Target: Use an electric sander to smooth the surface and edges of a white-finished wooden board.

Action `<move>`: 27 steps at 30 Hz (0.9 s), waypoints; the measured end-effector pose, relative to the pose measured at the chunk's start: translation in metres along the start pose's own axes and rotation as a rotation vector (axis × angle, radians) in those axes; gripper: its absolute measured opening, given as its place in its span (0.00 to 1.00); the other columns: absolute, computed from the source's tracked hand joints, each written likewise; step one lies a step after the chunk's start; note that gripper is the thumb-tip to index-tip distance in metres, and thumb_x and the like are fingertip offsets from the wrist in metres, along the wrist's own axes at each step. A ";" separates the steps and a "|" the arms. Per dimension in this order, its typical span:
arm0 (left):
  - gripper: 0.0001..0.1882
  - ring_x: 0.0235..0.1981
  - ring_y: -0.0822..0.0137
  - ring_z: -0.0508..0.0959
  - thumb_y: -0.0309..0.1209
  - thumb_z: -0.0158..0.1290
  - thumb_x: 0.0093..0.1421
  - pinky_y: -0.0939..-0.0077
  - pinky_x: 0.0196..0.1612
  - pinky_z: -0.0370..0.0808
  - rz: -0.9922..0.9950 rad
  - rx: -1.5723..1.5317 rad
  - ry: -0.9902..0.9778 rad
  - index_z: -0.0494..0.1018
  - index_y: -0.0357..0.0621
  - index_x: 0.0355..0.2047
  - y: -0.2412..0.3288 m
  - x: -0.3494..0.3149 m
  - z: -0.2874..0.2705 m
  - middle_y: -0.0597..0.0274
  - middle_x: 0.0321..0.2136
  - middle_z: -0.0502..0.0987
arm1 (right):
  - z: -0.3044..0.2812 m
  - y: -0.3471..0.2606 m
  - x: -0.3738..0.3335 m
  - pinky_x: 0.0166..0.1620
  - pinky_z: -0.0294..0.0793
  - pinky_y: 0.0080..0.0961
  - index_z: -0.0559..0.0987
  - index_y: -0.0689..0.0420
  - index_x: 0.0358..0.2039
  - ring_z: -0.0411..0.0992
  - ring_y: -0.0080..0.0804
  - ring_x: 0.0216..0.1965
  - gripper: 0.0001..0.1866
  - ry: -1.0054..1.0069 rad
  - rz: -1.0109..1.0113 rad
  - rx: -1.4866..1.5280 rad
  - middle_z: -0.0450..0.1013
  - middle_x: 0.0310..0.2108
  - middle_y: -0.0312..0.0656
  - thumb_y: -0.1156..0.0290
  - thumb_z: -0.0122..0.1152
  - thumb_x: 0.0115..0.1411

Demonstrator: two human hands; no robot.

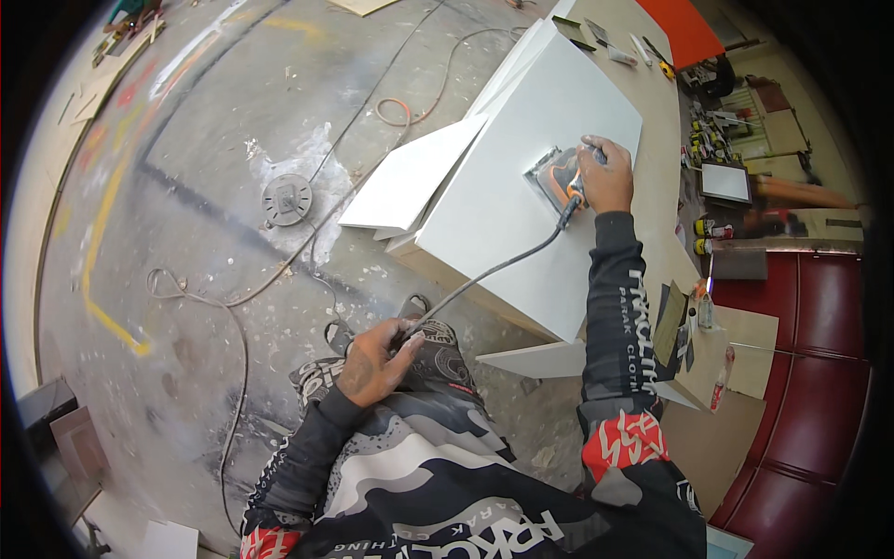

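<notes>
My right hand (607,177) is wrapped round the back of an orange and black electric sander (556,174). The sander's pad rests on a large white panel (503,210) on the workbench. From the sander a dark power cord (501,267) arcs over the panel's near edge to my left hand (374,361). That hand is closed on the cord in front of my body, near my lap. Smaller white boards (410,177) lean against the panel's left side.
A round cord reel (287,199) stands on the paint-stained floor at left, with cables (237,303) looping around it. Tools and sandpaper lie on the bench's far end (615,56). Right of the bench are cans, a dark red sofa (810,363) and a small cluttered table (698,368).
</notes>
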State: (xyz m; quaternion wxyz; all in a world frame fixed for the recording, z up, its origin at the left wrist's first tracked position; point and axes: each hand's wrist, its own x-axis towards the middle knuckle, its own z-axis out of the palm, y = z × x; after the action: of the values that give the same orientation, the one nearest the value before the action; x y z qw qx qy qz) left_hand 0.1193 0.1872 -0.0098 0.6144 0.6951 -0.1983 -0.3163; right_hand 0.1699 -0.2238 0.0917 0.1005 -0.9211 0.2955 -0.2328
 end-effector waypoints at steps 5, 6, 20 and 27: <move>0.12 0.29 0.73 0.77 0.30 0.59 0.65 0.76 0.36 0.74 -0.009 0.020 0.016 0.77 0.33 0.43 -0.013 -0.008 -0.005 0.60 0.28 0.80 | 0.020 0.010 0.001 0.56 0.74 0.37 0.86 0.45 0.41 0.75 0.42 0.49 0.13 0.046 -0.034 0.060 0.76 0.48 0.42 0.62 0.68 0.54; 0.12 0.29 0.73 0.77 0.30 0.59 0.65 0.76 0.36 0.74 -0.019 0.030 0.013 0.77 0.33 0.43 -0.008 -0.008 -0.009 0.60 0.28 0.80 | 0.021 0.005 0.001 0.56 0.74 0.37 0.86 0.45 0.41 0.75 0.42 0.49 0.13 0.039 -0.042 0.094 0.76 0.48 0.42 0.62 0.68 0.54; 0.12 0.29 0.77 0.73 0.32 0.57 0.67 0.79 0.34 0.72 -0.176 -0.084 0.111 0.78 0.34 0.43 0.006 0.009 -0.012 0.63 0.27 0.78 | 0.004 -0.032 -0.040 0.57 0.69 0.38 0.85 0.51 0.39 0.72 0.42 0.52 0.11 -0.005 -0.134 0.147 0.76 0.47 0.43 0.66 0.68 0.55; 0.12 0.29 0.76 0.74 0.32 0.57 0.67 0.77 0.34 0.72 -0.081 -0.029 0.020 0.78 0.33 0.42 0.008 0.008 -0.019 0.63 0.27 0.78 | 0.010 -0.026 -0.022 0.57 0.71 0.37 0.86 0.51 0.40 0.73 0.42 0.50 0.11 0.006 -0.021 0.124 0.76 0.47 0.43 0.66 0.68 0.55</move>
State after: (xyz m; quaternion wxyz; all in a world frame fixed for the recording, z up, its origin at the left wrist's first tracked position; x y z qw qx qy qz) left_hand 0.1396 0.1944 -0.0025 0.6129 0.6969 -0.1590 -0.3367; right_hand 0.1721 -0.1889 0.0828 0.1543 -0.9155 0.2710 -0.2543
